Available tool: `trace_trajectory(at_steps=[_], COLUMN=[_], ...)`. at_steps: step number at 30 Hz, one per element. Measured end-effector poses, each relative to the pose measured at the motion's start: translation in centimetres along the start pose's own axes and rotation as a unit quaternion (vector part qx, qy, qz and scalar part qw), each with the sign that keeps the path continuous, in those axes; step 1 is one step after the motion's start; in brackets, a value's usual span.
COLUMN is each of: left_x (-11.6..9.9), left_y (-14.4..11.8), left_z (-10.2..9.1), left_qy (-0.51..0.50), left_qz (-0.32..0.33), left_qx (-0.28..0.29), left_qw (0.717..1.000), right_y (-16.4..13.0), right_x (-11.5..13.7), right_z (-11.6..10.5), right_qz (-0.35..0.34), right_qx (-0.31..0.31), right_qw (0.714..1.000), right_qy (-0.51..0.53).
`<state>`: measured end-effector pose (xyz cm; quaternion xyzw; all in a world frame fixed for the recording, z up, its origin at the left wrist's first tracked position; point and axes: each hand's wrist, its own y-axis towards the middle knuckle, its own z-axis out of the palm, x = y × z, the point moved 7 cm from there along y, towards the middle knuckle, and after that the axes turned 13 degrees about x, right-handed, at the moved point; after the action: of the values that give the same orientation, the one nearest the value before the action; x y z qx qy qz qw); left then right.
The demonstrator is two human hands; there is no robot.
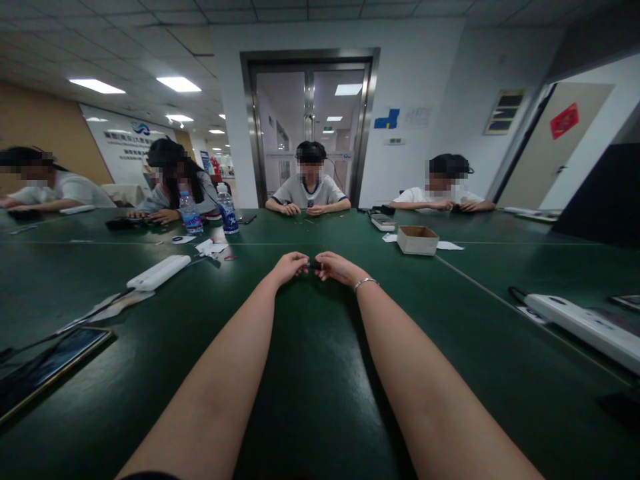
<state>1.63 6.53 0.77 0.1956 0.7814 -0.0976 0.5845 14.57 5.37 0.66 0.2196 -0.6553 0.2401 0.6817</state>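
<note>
Both my arms reach forward over the dark green table [310,373]. Between my fingertips is a small black object [314,265], too small and dark to name. My left hand [291,268] pinches its left end, with the fingers closed. From the other side, my right hand [341,269] grips the right end, and a bracelet [367,283] circles that wrist. My fingers cover part of the object. The two hands are close together, just above the tabletop or resting on it; I cannot tell which.
A white power strip [159,272] and a phone [55,367] lie to the left. Two bottles [227,210] stand beyond them. An open cardboard box [417,241] sits ahead right, another power strip [585,327] at far right. Several people sit around the table.
</note>
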Motion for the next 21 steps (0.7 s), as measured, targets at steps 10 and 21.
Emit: trace_trajectory(at_steps=[10, 21], left_x=[-0.22, -0.12], left_y=[-0.14, -0.08], left_z=[0.07, 0.04], left_qy=[0.011, 0.011], left_qz=[0.002, 0.006], left_qx=[0.009, 0.009], left_qw=[1.0, 1.0], right_y=[0.02, 0.13], right_x=[0.34, 0.12], right_z=[0.18, 0.0], right_qz=[-0.007, -0.009], right_qx=[0.002, 0.0], right_qw=[1.0, 1.0], right_qy=[-0.024, -0.004])
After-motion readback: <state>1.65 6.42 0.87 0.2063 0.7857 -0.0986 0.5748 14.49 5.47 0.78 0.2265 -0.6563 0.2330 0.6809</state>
